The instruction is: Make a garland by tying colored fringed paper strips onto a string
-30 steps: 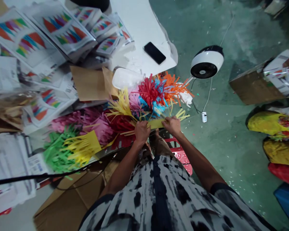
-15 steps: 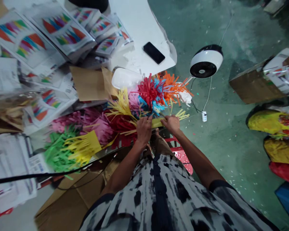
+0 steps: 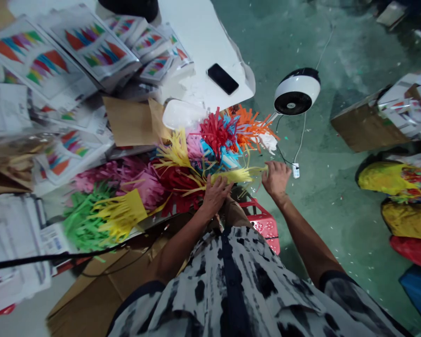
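Yellow fringed strip (image 3: pixel 236 175) lies at the near edge of the counter (image 3: pixel 198 35), towards the right-hand end, in front of the standing person. Long axis runs roughly side to side, about parallel to the line between the two hands. Strands point right, away from the left hand (image 3: pixel 215 193).

Left hand is the nearer: touching the strip's left end, fingers extended over its lower side, thumb up. Pressed flat or pinched between thumb and fingers, cannot tell.

Right hand (image 3: pixel 277 179) is out past the strip's right end, well apart from the left. Fingers curled inward; a thin yellow strand reaches their tips. Whether they grip it, cannot tell. From the right fingers, the body of the strip lies directly left, in line with that strand.

Around the strip: red fringe (image 3: pixel 178 182) just left of it, blue fringe (image 3: pixel 228 157) just behind, orange fringe (image 3: pixel 250 126) further back. Green fringe (image 3: pixel 86 224) and a second yellow fringed piece (image 3: pixel 122 213) further left along the near edge. Phone (image 3: pixel 222 78) by the counter's far right corner. Red stool (image 3: pixel 266 227) below the right hand, near the legs.
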Tool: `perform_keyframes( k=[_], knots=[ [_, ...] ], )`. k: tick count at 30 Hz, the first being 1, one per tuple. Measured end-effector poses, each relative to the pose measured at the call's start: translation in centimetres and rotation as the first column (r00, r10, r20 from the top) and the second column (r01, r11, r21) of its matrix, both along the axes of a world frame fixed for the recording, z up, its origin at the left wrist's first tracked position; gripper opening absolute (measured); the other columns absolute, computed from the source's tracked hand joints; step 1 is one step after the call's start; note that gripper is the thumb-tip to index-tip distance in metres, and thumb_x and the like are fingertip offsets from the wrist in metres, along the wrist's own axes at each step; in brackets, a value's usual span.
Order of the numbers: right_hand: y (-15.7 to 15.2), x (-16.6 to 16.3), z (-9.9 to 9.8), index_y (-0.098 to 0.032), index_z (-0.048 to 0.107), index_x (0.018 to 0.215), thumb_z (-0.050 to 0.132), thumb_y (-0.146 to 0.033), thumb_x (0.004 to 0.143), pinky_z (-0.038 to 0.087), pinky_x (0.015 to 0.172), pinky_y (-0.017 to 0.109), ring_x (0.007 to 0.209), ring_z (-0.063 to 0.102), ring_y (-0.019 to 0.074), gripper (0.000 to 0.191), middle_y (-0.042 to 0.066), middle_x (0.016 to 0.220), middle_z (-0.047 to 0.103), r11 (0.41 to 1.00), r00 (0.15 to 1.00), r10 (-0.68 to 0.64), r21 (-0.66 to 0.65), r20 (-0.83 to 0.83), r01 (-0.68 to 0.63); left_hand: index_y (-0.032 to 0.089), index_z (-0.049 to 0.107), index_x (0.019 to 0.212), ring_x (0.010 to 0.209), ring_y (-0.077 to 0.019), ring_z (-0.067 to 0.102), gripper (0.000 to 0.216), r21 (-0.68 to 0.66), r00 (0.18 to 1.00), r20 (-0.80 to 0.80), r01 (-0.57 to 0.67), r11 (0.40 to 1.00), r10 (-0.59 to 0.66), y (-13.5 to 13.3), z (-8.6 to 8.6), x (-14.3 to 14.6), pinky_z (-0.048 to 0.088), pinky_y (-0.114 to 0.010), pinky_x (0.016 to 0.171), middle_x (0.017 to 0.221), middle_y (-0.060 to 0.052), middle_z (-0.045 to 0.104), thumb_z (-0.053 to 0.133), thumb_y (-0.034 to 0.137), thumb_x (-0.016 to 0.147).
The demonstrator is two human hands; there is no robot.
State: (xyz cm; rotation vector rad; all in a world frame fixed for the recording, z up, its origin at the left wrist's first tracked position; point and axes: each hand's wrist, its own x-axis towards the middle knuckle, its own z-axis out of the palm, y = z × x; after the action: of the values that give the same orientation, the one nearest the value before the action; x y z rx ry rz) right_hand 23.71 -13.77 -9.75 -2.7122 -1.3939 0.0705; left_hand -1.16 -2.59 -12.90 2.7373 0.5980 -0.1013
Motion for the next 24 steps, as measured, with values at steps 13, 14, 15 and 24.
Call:
perform_keyframes(
  k=[13,14,15,24],
  knots=[
    [-1.4,-6.0,-5.0,-0.024,0.068,0.136,0.056,-0.018,0.1,0.023,0.117,0.053,0.127,0.058,0.029,0.039,0.009,0.144,0.067,0.859,0.852,0.511,0.098,-0.109,-0.503,0.029,0.067,0.136,0.149,-0.0327,0.046,0.043,-0.032,0.987,0.109,-0.112,0.993,0.115,0.9,0.7,-4.7,0.0,-0.075,0.127,0.149,-0.008,0.064,0.049,0.014,0.1],
    [-1.3,-5.6,-5.2,-0.024,0.069,0.134,0.057,-0.019,0.1,0.023,0.117,0.053,0.125,0.058,0.0287,0.037,0.008,0.142,0.069,0.852,0.846,0.523,0.112,-0.103,-0.512,0.029,0.07,0.131,0.149,-0.033,0.047,0.04,-0.014,0.98,0.128,-0.148,0.989,0.149,1.1,0.8,-5.3,-0.001,-0.075,0.127,0.146,-0.008,0.066,0.05,0.014,0.1],
    [-1.2,-5.4,-5.3,-0.025,0.07,0.132,0.057,-0.02,0.101,0.022,0.117,0.053,0.124,0.059,0.0282,0.035,0.008,0.14,0.071,0.844,0.84,0.534,0.126,-0.097,-0.521,0.029,0.073,0.125,0.148,-0.0335,0.047,0.036,0.006,0.971,0.151,-0.186,0.983,0.183,1.2,1.0,-5.6,-0.001,-0.076,0.127,0.144,-0.007,0.067,0.051,0.015,0.1],
    [-0.6,-5.4,-6.1,-0.023,0.075,0.107,0.055,-0.018,0.103,0.018,0.119,0.05,0.115,0.061,0.0249,0.02,0.006,0.118,0.078,0.82,0.83,0.555,0.202,-0.048,-0.536,0.016,0.069,0.126,0.119,-0.0291,0.063,0.03,0.01,0.974,0.217,-0.063,0.998,0.059,-1.0,0.3,0.1,0.051,-0.047,0.105,0.122,-0.014,0.073,0.053,0.017,0.1]
  ],
)
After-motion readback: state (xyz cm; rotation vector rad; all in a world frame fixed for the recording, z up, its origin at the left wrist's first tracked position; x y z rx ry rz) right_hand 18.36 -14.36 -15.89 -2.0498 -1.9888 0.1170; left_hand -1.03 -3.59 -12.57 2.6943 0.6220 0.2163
